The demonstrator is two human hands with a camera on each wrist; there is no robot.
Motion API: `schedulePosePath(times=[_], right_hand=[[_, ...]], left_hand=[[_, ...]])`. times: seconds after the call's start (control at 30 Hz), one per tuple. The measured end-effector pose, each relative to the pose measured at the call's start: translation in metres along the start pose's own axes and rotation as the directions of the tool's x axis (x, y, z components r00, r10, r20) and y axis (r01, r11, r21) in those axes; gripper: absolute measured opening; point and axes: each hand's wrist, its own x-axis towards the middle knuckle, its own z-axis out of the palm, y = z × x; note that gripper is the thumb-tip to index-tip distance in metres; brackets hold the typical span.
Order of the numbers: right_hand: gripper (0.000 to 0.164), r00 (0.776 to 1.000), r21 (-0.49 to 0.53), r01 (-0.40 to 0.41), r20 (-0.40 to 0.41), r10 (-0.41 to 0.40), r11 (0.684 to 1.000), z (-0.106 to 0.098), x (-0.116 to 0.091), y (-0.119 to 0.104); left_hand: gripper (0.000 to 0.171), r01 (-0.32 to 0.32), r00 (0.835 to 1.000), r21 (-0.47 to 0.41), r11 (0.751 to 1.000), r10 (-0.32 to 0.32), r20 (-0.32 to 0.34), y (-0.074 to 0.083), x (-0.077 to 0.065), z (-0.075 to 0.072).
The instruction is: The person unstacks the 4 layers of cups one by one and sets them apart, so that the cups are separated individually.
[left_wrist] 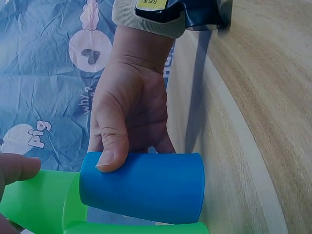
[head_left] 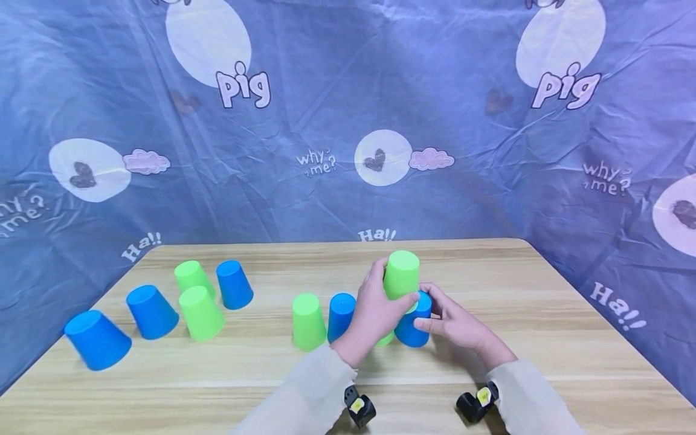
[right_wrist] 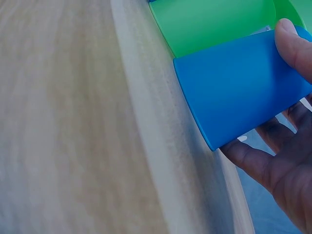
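Note:
In the head view an upside-down green cup (head_left: 402, 275) is raised above the right end of a row, with my left hand (head_left: 375, 311) gripping it, thumb in front. Under it stands a blue cup (head_left: 411, 329), which my right hand (head_left: 459, 320) holds by its right side. The right wrist view shows that blue cup (right_wrist: 239, 87) between thumb and fingers, its rim on the table. Beside it a green cup (head_left: 385, 339) is mostly hidden behind my left hand. Farther left in the row are another blue cup (head_left: 341, 317) and a green cup (head_left: 308, 323).
Several more upside-down cups stand at the left of the wooden table (head_left: 217, 386), among them a near blue cup (head_left: 98, 341) and a green cup (head_left: 202, 314). A printed blue cloth (head_left: 304, 211) hangs behind and at both sides of the table.

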Motion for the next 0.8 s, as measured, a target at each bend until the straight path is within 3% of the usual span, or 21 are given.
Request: schedulePosePath(times=[0.4,0.57,0.8], right_hand=[[0.048,1.0,0.001,-0.014,-0.002,0.014,1.0,0.002,-0.002,0.0],[0.048,1.0,-0.007,-0.016,-0.023,0.016,1.0,0.003,-0.001,-0.002],[0.049,0.999,-0.025,-0.002,-0.041,0.001,1.0,0.002,-0.001,-0.002]], left_hand=[[0.064,-0.004,1.0,-0.03,1.0,0.003,-0.019,0.003,-0.003,-0.006],[0.063,-0.007,0.999,-0.051,0.999,0.005,-0.039,0.004,-0.005,-0.017],[0.061,-0.085,0.993,-0.091,0.992,0.077,-0.094,0.0,-0.007,-0.04]])
